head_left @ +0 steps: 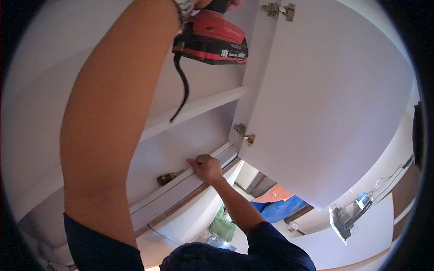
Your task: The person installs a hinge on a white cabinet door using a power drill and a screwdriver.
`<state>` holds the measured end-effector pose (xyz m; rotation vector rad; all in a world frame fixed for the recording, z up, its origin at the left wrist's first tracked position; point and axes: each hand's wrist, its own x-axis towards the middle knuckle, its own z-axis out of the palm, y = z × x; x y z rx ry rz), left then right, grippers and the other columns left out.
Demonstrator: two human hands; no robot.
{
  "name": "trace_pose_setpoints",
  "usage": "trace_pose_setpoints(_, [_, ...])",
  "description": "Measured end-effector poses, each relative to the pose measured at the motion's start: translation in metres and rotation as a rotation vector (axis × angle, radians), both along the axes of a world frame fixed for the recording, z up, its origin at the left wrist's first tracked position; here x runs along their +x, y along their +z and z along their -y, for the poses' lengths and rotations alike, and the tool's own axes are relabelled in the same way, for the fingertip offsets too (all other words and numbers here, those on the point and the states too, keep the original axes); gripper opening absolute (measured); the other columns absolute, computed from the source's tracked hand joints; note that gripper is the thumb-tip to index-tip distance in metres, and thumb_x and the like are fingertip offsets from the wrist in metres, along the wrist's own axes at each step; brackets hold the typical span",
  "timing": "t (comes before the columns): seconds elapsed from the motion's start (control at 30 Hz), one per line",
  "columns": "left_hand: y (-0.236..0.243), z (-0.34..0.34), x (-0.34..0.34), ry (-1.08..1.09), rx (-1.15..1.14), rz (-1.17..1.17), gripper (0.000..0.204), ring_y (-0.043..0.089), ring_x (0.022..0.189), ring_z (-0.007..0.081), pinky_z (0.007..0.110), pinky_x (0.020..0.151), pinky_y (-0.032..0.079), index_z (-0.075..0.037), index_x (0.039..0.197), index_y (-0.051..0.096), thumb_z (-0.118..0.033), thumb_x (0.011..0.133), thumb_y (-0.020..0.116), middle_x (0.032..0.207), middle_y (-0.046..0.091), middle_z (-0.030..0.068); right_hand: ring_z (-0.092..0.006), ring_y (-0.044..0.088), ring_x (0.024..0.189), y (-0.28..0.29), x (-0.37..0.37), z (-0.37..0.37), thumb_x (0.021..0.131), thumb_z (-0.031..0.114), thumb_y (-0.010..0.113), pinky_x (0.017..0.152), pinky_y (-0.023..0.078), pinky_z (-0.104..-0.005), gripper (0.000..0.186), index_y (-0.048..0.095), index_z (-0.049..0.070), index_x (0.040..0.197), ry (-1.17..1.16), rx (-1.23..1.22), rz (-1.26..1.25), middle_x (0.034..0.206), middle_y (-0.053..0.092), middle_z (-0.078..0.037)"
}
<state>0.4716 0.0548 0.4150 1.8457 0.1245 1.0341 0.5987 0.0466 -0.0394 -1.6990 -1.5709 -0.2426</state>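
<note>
My left arm reaches up across the view, a metal-banded watch (184, 9) on its wrist. At the top edge my left hand (201, 4), only partly in view, is closed round the handle of a red and black cordless drill (217, 30). Its battery base faces me, a black strap (184, 83) dangles below, and its front end is out of view. Lower down, my right hand (208, 169) is closed over the front edge of the cabinet's bottom shelf (181, 189). Beside it lies a screwdriver (166, 179) with a yellow and black handle.
An open white cabinet door (325, 99) fills the right, hung on an upper hinge (279, 11) and a lower hinge (244, 134). A middle shelf (199, 108) crosses the cabinet. Beneath are a green bag (222, 226), blue material (284, 209) and a screen-like device (350, 219) with cables.
</note>
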Motion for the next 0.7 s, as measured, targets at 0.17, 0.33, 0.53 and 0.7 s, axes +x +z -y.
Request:
trace_pose_setpoints(0.17, [-0.038,0.044,-0.070,0.066,-0.004,0.018,0.017,0.055,0.054,0.0146,0.029,0.049,0.049,0.000,0.097,0.057,-0.013,0.087,0.062,0.071,0.058,0.0094,-0.0339,0.065,0.066,-0.003,-0.002,0.007,0.090,0.043,0.061,0.061,0.052,-0.0451,0.042,0.067,0.007,0.070,-0.002,0.005,0.011,0.069,0.064,-0.013])
trace_pose_setpoints(0.33, [-0.099,0.120,-0.140,0.459,-0.121,0.217,0.024,0.060,0.056,0.0146,0.025,0.049,0.052,-0.002,0.102,0.060,-0.022,0.091,0.063,0.073,0.059,0.0078,-0.0354,0.066,0.073,-0.013,-0.005,-0.006,0.092,0.042,0.058,0.067,0.054,-0.0454,0.039,0.068,0.008,0.077,0.039,-0.028,0.047,0.080,0.068,-0.013])
trace_pose_setpoints(0.53, [-0.223,0.131,-0.269,0.341,-0.123,0.226,0.048,0.055,0.062,0.0155,0.029,0.053,0.048,0.003,0.123,0.049,-0.029,0.089,0.062,0.100,0.059,0.0155,-0.0371,0.063,0.066,-0.014,-0.003,-0.011,0.089,0.038,0.063,0.059,0.050,-0.0453,0.038,0.065,0.007,0.066,-0.003,0.053,-0.012,0.072,0.064,-0.016])
trace_pose_setpoints(0.7, [-0.383,0.194,-0.327,0.644,-0.263,0.684,0.061,0.057,0.060,0.0219,0.031,0.054,0.047,0.008,0.117,0.053,-0.029,0.072,0.072,0.089,0.059,0.0175,-0.0309,0.060,0.063,-0.016,-0.007,-0.006,0.091,0.033,0.064,0.063,0.048,-0.0416,0.034,0.070,0.001,0.083,0.155,0.059,-0.186,0.076,0.067,-0.017])
